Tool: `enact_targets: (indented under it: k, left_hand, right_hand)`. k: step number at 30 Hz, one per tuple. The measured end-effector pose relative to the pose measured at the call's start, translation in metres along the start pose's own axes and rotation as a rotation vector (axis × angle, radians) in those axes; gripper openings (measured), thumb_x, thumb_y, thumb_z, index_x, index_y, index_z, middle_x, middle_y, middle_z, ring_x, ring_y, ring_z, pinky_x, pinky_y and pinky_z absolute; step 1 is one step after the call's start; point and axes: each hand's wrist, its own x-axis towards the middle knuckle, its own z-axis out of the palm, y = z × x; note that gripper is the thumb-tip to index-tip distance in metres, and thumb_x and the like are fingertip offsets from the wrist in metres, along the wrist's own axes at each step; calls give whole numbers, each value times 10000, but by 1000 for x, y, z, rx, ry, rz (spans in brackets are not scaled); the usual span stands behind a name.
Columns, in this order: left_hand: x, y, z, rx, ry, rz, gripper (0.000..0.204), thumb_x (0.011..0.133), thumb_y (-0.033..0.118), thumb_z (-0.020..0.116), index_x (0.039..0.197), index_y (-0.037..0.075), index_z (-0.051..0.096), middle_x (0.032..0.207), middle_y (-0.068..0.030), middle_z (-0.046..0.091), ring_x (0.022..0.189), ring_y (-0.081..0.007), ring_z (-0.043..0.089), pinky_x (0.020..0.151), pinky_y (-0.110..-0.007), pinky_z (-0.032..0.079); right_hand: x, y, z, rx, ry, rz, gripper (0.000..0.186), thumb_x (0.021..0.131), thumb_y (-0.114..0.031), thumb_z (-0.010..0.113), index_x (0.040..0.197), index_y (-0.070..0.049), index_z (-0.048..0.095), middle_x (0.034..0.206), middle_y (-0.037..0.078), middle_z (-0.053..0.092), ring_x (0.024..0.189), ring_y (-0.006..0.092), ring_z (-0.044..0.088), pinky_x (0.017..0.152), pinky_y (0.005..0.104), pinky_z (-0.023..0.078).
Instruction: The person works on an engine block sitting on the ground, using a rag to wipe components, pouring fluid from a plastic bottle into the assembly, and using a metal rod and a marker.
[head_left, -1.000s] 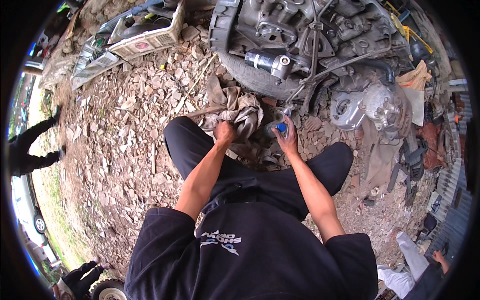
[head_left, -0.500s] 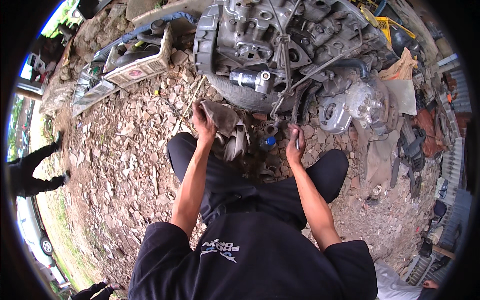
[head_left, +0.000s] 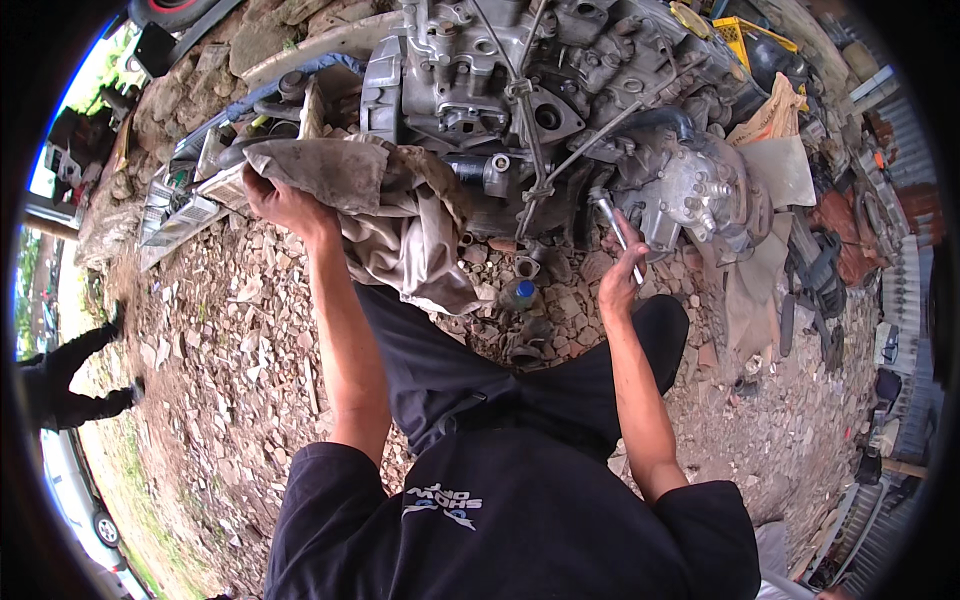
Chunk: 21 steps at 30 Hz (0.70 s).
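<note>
My left hand (head_left: 288,207) is closed on the edge of a large dirty beige rag (head_left: 415,235), which hangs in folds over the gravel in front of my left knee. The rag covers part of the engine's lower left side. In my right hand (head_left: 620,278) is a shiny socket wrench (head_left: 613,218), its head pointing up and away from me. That head is close to the grey metal housing (head_left: 695,195) at the right end of the engine (head_left: 480,105), without clear contact. Between my knees stands a small clear bottle with a blue cap (head_left: 525,289).
Broken stone rubble (head_left: 250,350) surrounds me. A pale plastic crate (head_left: 225,187) with parts stands at the far left, and a yellow crate (head_left: 735,42) at the back right. Torn cardboard (head_left: 775,115) lies beside the housing. Another person's legs (head_left: 85,385) show at the left.
My left hand has lifted the rag up and leftward, and it now spreads wider. My right hand has moved right, and the wrench it holds now shows plainly.
</note>
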Motion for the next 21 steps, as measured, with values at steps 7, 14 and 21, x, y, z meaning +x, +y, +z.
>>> enact_targets:
  k: [7, 14, 21]
  left_hand:
    - [-53, 14, 49, 82, -208, 109, 139, 999, 87, 539, 976, -23, 620, 881, -67, 647, 777, -124, 581, 711, -250, 480]
    - [-90, 7, 38, 285, -615, 269, 270, 941, 144, 538, 734, -3, 630, 643, -84, 591, 535, -167, 525, 522, -306, 423]
    - [-135, -22, 7, 370, -1042, -278, 459, 1010, 304, 426, 818, 47, 755, 758, -158, 699, 671, -291, 680, 622, -380, 513]
  right_hand:
    - [16, -31, 15, 220, -99, 157, 592, 1076, -415, 325, 681, -23, 526, 726, 73, 565, 757, 182, 578, 745, 337, 461]
    - [19, -54, 54, 263, -372, 479, 717, 869, -787, 442, 858, -80, 560, 592, -77, 379, 487, 41, 368, 426, 230, 336]
    - [16, -70, 111, 195, -424, 138, 364, 1025, -333, 490, 1081, -18, 663, 879, 97, 591, 838, 227, 564, 744, 326, 441]
